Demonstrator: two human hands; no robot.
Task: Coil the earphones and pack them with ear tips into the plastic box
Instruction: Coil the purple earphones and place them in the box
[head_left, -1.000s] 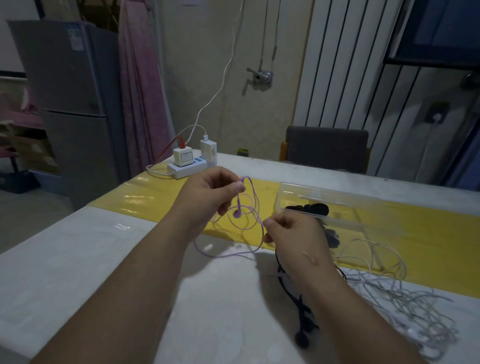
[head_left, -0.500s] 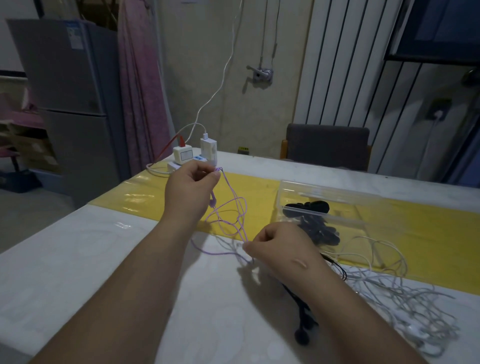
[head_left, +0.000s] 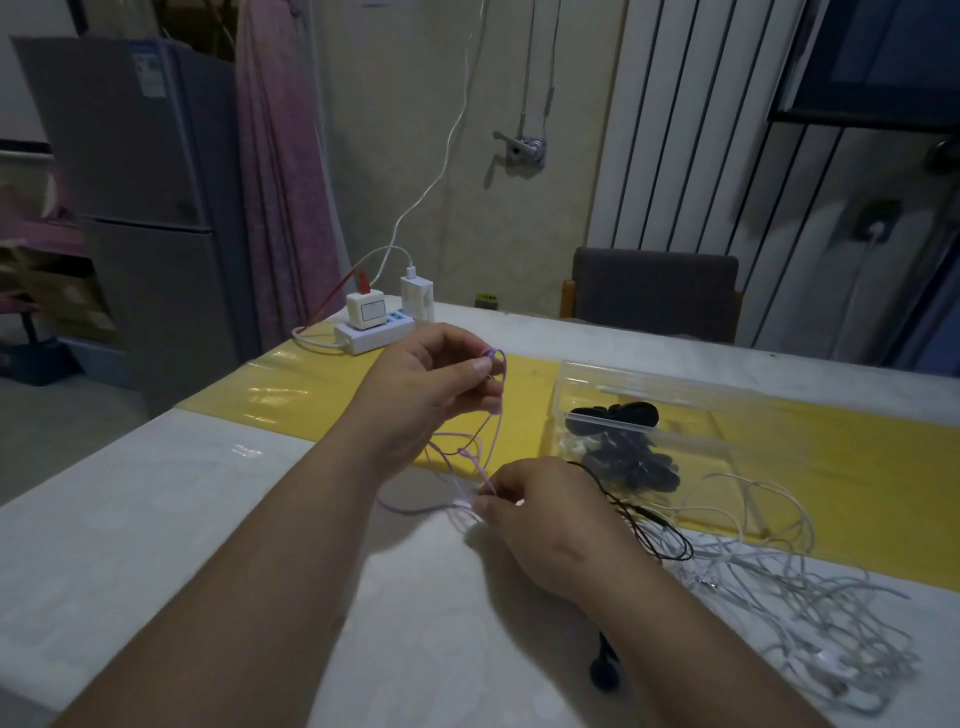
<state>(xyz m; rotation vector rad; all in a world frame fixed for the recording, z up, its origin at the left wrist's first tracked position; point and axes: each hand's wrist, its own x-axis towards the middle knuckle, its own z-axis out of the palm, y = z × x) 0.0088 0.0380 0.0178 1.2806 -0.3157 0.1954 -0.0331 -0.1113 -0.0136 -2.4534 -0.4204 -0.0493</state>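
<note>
Left hand (head_left: 421, 384) is up and a bit behind the right hand (head_left: 545, 519), earphone cable (head_left: 467, 452) strung between them over the table (head_left: 156, 519). Plastic box (head_left: 675, 384) sits to the right with ear tips (head_left: 623, 457) in it, and a tangle of loose cables (head_left: 805, 597) lies in front of that. Power strip (head_left: 374, 332) is on the far left edge, chair (head_left: 654, 286) behind the table.
</note>
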